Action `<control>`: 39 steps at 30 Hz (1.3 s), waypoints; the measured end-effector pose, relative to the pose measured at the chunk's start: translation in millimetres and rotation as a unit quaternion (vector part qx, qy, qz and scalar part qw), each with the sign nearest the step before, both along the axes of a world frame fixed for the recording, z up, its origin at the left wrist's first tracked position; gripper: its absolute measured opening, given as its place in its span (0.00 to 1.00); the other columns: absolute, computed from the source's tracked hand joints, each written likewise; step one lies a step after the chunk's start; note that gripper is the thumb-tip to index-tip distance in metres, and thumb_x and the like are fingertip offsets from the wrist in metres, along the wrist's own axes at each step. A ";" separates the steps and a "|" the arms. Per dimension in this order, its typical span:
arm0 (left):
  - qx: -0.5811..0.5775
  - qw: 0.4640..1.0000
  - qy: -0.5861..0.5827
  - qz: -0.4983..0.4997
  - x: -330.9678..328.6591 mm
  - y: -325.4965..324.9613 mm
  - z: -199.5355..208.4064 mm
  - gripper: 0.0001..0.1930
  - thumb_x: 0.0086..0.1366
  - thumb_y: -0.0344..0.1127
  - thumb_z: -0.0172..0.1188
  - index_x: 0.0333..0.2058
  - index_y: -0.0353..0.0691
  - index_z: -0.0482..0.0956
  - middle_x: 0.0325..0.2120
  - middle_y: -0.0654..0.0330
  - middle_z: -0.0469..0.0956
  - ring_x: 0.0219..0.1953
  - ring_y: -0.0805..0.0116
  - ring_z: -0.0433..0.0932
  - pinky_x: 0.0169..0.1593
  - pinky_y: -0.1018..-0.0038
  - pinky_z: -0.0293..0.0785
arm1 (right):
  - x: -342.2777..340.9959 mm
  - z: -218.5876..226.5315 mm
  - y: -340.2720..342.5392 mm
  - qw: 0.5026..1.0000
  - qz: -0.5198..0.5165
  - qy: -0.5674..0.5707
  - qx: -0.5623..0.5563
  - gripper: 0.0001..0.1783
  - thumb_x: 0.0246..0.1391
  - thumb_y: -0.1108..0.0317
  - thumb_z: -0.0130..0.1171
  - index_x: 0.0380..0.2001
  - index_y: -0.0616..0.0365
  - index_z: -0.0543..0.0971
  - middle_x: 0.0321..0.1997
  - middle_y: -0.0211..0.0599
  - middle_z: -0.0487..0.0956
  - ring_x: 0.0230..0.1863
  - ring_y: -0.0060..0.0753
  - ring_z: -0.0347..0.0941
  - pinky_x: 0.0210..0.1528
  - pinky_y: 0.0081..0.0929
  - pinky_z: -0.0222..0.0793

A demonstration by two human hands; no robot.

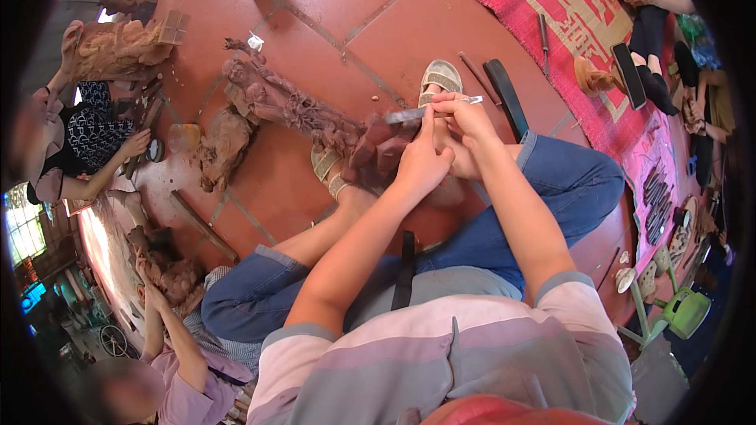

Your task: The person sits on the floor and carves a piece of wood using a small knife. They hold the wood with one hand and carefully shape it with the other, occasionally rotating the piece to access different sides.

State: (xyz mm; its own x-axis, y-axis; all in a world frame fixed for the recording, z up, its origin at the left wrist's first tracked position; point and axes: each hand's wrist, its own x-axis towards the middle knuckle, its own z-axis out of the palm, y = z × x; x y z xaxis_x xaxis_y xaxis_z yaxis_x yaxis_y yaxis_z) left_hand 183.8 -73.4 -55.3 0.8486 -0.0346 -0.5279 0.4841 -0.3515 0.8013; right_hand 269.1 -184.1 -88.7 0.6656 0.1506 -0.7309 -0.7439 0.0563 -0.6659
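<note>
A carved reddish-brown wood figure point(295, 106) lies slantwise on the floor, its near end between my sandaled feet. Over that end I hold a thin metal hand tool point(405, 116), flat and grey on the left, with a silvery tip out to the right. My right hand point(470, 130) pinches the tool from above near its right end. Just beside it, my left hand point(425, 157) is closed, its index finger up against the tool. The tool's middle is hidden by fingers, and its exact kind is unclear.
Left of the carving sits a rough wood lump point(224, 145); a wooden stick point(203, 226) lies nearer. A black strap-like object point(504, 94) is by my right knee. People at the left handle other carvings point(118, 47). A red patterned mat point(543, 8) spreads right, near a green stool point(685, 313).
</note>
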 end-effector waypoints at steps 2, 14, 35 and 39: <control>0.048 0.996 -0.057 0.043 -7.7 -7.9 -10.6 0.45 0.58 0.28 0.50 0.68 0.46 0.30 0.21 0.54 0.80 0.15 0.69 0.77 0.18 0.76 0.72 | -5.7 -12.5 13.0 0.998 -0.015 -0.058 0.026 0.09 0.47 0.74 0.61 0.35 0.57 0.78 0.34 0.31 0.79 0.36 0.21 0.72 0.42 0.19 0.66; 0.080 0.993 -0.082 -0.017 -20.2 0.7 -21.0 0.46 0.54 0.32 0.54 0.68 0.42 0.37 0.20 0.45 0.78 0.22 0.51 0.79 0.31 0.61 0.75 | -16.2 -26.1 -3.1 0.996 0.000 -0.049 0.079 0.08 0.47 0.75 0.61 0.33 0.57 0.79 0.33 0.28 0.80 0.34 0.20 0.74 0.38 0.15 0.66; -0.367 0.885 0.099 0.269 -58.3 -9.5 -16.6 0.17 0.67 0.36 0.52 0.52 0.40 0.63 0.44 0.59 0.72 0.39 0.70 0.76 0.38 0.75 0.77 | -56.5 -32.7 12.9 0.977 -0.053 -0.199 0.061 0.14 0.49 0.73 0.63 0.15 0.56 0.71 0.21 0.24 0.73 0.24 0.14 0.68 0.26 0.15 0.67; -0.432 0.849 0.095 0.290 -49.1 -14.5 -20.4 0.17 0.70 0.45 0.48 0.50 0.41 0.67 0.43 0.61 0.74 0.39 0.72 0.75 0.43 0.73 0.74 | -45.2 -9.4 25.9 0.963 -0.086 -0.246 0.072 0.11 0.47 0.73 0.63 0.17 0.60 0.73 0.19 0.24 0.72 0.23 0.13 0.67 0.25 0.17 0.65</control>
State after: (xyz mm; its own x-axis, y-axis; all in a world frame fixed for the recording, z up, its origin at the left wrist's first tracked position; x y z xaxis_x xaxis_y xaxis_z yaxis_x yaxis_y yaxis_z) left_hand 134.7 -87.8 -75.6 0.7582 -0.0841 -0.6465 0.5239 0.6689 0.5274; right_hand 223.9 -158.2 -98.1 0.9498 0.0843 -0.3013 -0.3128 0.2679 -0.9112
